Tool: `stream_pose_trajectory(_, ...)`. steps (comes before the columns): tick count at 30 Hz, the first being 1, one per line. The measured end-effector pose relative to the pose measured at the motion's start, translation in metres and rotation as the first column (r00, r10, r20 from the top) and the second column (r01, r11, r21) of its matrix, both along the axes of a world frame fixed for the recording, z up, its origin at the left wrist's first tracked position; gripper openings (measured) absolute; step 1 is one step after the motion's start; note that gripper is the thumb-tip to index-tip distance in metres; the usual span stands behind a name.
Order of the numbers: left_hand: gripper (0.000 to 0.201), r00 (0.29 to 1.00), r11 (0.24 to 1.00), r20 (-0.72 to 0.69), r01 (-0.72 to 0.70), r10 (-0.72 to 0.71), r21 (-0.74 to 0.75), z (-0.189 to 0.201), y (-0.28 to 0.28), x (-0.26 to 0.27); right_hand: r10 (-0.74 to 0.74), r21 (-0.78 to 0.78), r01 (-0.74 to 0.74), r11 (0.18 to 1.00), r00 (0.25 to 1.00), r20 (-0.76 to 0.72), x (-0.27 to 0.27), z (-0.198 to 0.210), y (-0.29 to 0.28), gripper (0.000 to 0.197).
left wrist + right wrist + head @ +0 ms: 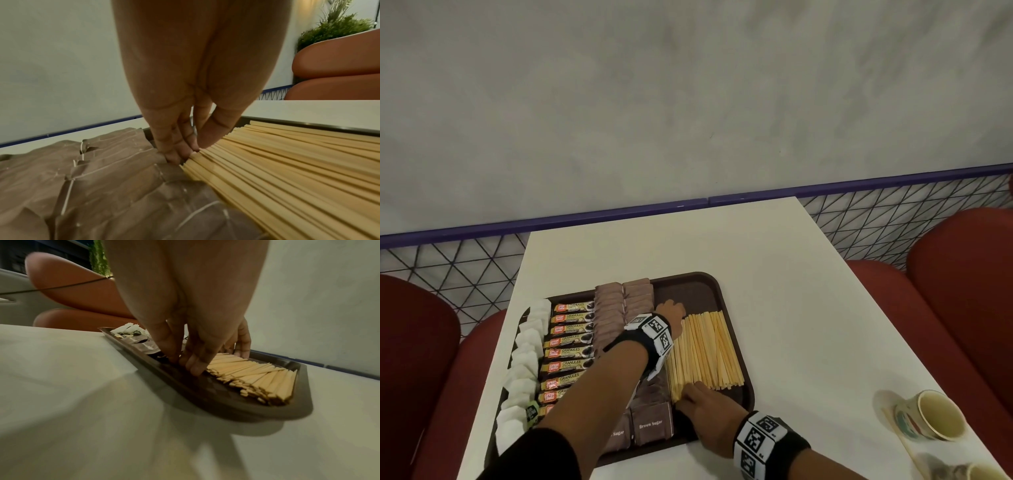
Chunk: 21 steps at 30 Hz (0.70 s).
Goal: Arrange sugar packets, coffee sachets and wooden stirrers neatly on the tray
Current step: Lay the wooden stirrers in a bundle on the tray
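Observation:
A dark brown tray [688,289] lies on the white table. From left to right it holds white sugar packets [527,359], coffee sachets [571,339], brown sugar packets [609,315] and a bed of wooden stirrers [705,349]. My left hand [671,310] points down at the stirrers' far left end. Its straight fingertips [179,152] press on the stirrers [287,170] beside the brown packets [102,186]. My right hand [695,399] touches the near end of the row. Its fingers [193,366] stand against the stirrer ends [257,376], just inside the tray's rim [226,407].
Two cups [931,416] stand near the table's right front corner, with a stirrer lying beside them. Red seats [962,274] flank the table on both sides. A wire-mesh railing [893,212] with a purple top rail runs behind, below a grey wall.

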<state>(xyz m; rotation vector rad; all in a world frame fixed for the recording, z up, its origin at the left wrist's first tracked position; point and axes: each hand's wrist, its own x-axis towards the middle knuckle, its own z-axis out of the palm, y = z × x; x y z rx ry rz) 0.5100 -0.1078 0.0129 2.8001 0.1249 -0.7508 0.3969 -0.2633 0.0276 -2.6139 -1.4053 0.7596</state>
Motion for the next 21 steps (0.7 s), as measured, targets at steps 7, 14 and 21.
stream_pose_trajectory(7,0.049,0.991,1.0,0.133,0.017,-0.015,-0.014,0.015,0.007,-0.002,-0.037,0.064,0.042,0.997,0.997,-0.074,0.01,-0.005,-0.001,0.05)
stream_pose_trajectory(14,0.045,0.955,0.993,0.277,-0.082,0.101,-0.081,0.053,0.05,-0.028,-0.016,0.237,0.005,0.972,0.999,0.041,0.028,-0.009,-0.013,0.032)
stream_pose_trajectory(21,0.043,0.868,0.954,0.41,-0.3,0.279,-0.012,0.059,0.139,-0.118,-0.194,0.258,0.132,0.957,0.953,0.233,0.053,0.008,-0.021,0.042)
